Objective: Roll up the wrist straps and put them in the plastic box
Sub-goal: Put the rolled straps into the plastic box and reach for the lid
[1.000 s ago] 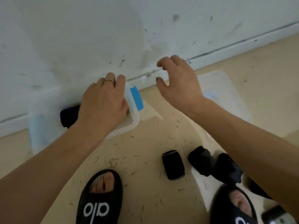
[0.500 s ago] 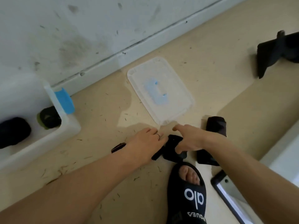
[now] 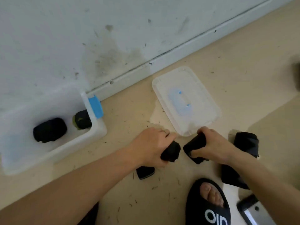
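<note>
Your hands have left the plastic box [image 3: 97,133]; left hand [image 3: 151,144] and right hand [image 3: 212,146] now each grip a black strap roll [image 3: 172,151] on the floor [image 3: 129,111], ready for boxing.

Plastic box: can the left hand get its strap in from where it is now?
Probably yes. The plastic box is open, its lid lying apart on the floor. Bare floor separates it from the left hand, whose grip holds a rolled strap.

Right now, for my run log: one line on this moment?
left hand: grips rolled strap | right hand: grips strap | plastic box: two rolls inside | lid: off, on floor
</note>
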`<state>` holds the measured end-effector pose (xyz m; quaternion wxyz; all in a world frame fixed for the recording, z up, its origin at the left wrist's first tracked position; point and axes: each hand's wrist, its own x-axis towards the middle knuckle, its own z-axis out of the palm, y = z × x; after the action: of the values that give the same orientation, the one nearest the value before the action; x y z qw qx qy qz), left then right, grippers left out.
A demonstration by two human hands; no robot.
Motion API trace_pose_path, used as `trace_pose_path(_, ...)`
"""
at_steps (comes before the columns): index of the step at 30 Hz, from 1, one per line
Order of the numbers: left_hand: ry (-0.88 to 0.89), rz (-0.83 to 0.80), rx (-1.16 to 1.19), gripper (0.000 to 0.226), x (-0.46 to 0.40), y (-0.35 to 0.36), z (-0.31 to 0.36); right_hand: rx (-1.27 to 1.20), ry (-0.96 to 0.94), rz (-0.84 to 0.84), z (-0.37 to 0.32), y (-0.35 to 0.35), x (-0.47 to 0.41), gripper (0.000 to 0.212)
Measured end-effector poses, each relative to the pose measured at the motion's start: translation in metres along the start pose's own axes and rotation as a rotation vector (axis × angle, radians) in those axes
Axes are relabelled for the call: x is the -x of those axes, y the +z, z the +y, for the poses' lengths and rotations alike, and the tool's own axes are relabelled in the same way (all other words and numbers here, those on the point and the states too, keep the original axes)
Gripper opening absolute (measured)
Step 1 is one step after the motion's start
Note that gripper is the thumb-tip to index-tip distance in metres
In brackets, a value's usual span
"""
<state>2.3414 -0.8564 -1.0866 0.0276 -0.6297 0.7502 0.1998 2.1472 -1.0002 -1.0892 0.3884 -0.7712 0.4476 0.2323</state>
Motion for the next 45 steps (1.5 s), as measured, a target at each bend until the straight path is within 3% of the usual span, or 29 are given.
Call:
trace_pose_path(4,-0.169,0.245,0.151,0.059,0.053,-0.066,-0.044,-0.194,-0.110,0.170,-0.066,-0.035,0.006,0.074)
trace_pose_path(7,-0.418,0.383,0.236,0.060,0.115,-0.096,-0.086,-0.326,-0.259,0.236,-0.141,-0.038,0.015,0.063)
trace_pose_path(12,-0.839,0.317,0.290,0.067,0.218,-0.078,-0.154,-0.351,-0.537,0.166,-0.266,0.003,0.026,0.061)
trace_pose_path(16,-0.977,0.236,0.340,0.060,0.268,-0.038,-0.181,-0.010,-0.663,0.189,-0.339,0.058,0.013,0.061)
trace_pose_path(22,-0.948,0.027,0.337,0.055,0.270,0.008,-0.200,0.647,-0.661,0.260,-0.367,0.127,-0.019,0.054)
trace_pose_path(27,-0.928,-0.042,0.187,0.063,0.265,0.015,-0.204,0.800,-0.515,0.170,-0.371,0.144,-0.042,0.048)
trace_pose_path(31,-0.923,-0.096,0.118,0.065,0.267,0.014,-0.201,1.023,-0.525,0.184,-0.387,0.153,-0.054,0.048)
trace_pose_path(35,-0.904,-0.108,0.087,0.062,0.266,0.013,-0.201,1.010,-0.509,0.204,-0.385,0.158,-0.055,0.046)
trace_pose_path(41,-0.888,0.028,0.065,0.037,0.250,0.003,-0.199,0.930,-0.514,0.110,-0.385,0.153,-0.053,0.037)
trace_pose_path(45,-0.840,0.204,0.088,0.027,0.224,-0.019,-0.187,0.645,-0.731,0.161,-0.375,0.128,-0.039,0.031)
